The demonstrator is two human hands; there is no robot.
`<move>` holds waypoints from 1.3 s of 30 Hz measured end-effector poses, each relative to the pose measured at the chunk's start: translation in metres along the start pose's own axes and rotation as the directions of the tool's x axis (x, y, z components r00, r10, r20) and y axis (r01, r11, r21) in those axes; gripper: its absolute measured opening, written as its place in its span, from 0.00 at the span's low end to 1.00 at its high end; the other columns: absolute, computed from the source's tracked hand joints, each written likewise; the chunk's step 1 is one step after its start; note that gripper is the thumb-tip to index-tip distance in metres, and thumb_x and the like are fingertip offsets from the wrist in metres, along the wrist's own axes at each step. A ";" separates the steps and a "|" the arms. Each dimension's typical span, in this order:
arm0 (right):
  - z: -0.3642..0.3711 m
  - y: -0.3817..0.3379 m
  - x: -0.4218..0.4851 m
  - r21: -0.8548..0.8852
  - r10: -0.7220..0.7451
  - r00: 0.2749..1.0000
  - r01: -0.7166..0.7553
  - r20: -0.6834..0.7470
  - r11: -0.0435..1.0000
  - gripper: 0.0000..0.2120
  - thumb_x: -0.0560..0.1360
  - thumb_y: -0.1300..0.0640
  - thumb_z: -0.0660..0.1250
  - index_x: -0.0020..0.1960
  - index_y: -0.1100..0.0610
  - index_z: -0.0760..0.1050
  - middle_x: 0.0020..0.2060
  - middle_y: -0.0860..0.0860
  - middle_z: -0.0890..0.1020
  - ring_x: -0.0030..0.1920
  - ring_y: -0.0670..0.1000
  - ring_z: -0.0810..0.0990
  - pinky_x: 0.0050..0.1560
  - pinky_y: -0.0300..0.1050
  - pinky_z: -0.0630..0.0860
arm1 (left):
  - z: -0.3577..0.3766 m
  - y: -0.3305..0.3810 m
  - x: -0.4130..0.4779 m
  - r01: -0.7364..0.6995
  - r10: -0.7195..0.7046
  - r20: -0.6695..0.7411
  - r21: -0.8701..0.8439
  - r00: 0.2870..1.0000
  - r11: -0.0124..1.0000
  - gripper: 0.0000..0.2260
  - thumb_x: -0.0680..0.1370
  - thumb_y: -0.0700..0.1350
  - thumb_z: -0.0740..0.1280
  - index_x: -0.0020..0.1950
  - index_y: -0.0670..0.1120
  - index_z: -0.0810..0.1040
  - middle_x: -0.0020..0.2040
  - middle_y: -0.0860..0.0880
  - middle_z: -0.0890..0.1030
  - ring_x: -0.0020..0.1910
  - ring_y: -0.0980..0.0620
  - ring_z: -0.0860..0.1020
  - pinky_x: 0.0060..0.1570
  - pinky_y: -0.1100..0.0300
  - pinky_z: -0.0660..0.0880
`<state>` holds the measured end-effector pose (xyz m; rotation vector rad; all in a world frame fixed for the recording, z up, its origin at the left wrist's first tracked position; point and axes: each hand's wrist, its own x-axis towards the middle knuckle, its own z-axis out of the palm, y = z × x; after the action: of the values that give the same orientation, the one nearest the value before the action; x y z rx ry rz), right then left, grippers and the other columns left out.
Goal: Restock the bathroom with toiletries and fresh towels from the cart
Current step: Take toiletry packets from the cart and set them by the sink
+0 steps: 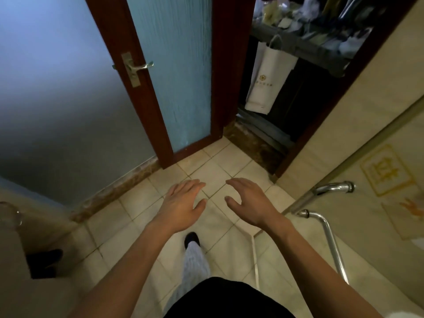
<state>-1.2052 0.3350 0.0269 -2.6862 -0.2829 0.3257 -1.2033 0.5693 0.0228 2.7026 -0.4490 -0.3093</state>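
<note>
Left hand and right hand both empty, fingers relaxed; grey cluttered supply cart ahead, its small packets probably light and crinkly, pinch by edges

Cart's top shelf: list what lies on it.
Blurred small packets and wrapped items crowd the shelf; too blurry to identify. The door frame hides its right end.
</note>
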 end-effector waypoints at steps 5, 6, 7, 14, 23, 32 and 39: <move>-0.004 0.008 0.077 0.026 0.088 0.995 -0.087 -0.042 0.996 0.26 0.82 0.43 0.59 0.78 0.49 0.64 0.76 0.49 0.69 0.75 0.50 0.65 0.77 0.49 0.59 | -0.017 -0.043 0.090 -0.095 0.096 0.029 -0.026 0.995 0.995 0.24 0.83 0.58 0.55 0.78 0.54 0.64 0.78 0.54 0.65 0.77 0.53 0.62 0.77 0.47 0.59; -0.004 0.008 0.094 0.037 0.108 0.993 -0.106 -0.050 0.994 0.26 0.82 0.43 0.59 0.78 0.49 0.64 0.76 0.49 0.69 0.75 0.50 0.65 0.77 0.49 0.59 | -0.019 -0.053 0.108 -0.112 0.113 0.032 -0.013 0.993 0.994 0.24 0.83 0.58 0.55 0.78 0.54 0.64 0.78 0.53 0.65 0.77 0.53 0.62 0.77 0.47 0.58; -0.004 0.008 0.111 0.044 0.129 0.990 -0.126 -0.059 0.991 0.25 0.82 0.43 0.59 0.78 0.49 0.64 0.76 0.48 0.69 0.75 0.50 0.65 0.77 0.49 0.59 | -0.022 -0.063 0.126 -0.133 0.132 0.039 0.014 0.990 0.991 0.24 0.83 0.58 0.56 0.79 0.54 0.64 0.79 0.53 0.65 0.77 0.53 0.62 0.78 0.48 0.57; -0.026 0.008 0.191 0.051 0.215 0.972 -0.211 -0.091 0.976 0.25 0.83 0.44 0.59 0.78 0.49 0.65 0.76 0.49 0.70 0.76 0.50 0.65 0.76 0.48 0.59 | -0.045 -0.097 0.230 -0.261 0.260 0.079 0.004 0.962 0.965 0.25 0.82 0.59 0.54 0.77 0.53 0.66 0.77 0.52 0.67 0.76 0.52 0.63 0.77 0.47 0.57; -0.060 0.052 0.261 0.091 0.313 0.937 -0.302 -0.157 0.949 0.24 0.82 0.45 0.62 0.77 0.49 0.66 0.74 0.48 0.72 0.75 0.50 0.67 0.76 0.49 0.63 | -0.055 -0.095 0.346 -0.325 0.322 0.113 0.011 0.940 0.946 0.25 0.83 0.58 0.54 0.79 0.54 0.61 0.79 0.54 0.63 0.79 0.53 0.58 0.79 0.49 0.53; -0.093 0.151 0.358 0.181 0.396 0.908 -0.370 -0.137 0.911 0.24 0.82 0.43 0.59 0.76 0.49 0.67 0.74 0.48 0.71 0.74 0.51 0.68 0.76 0.53 0.65 | -0.065 -0.073 0.473 -0.320 0.315 0.115 0.025 0.942 0.947 0.28 0.79 0.62 0.48 0.78 0.55 0.63 0.78 0.55 0.64 0.77 0.55 0.61 0.78 0.50 0.56; -0.134 0.217 0.427 0.202 0.389 0.915 -0.363 -0.107 0.910 0.24 0.82 0.42 0.59 0.76 0.48 0.67 0.73 0.47 0.72 0.74 0.49 0.68 0.76 0.52 0.65 | -0.076 -0.053 0.563 -0.309 0.299 0.135 0.058 0.945 0.949 0.27 0.81 0.60 0.51 0.78 0.53 0.64 0.78 0.52 0.66 0.77 0.53 0.61 0.75 0.56 0.51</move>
<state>-0.7310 0.1957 -0.0258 -2.5555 0.3039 0.2510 -0.6478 0.4444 -0.0145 2.6431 -0.9221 -0.3802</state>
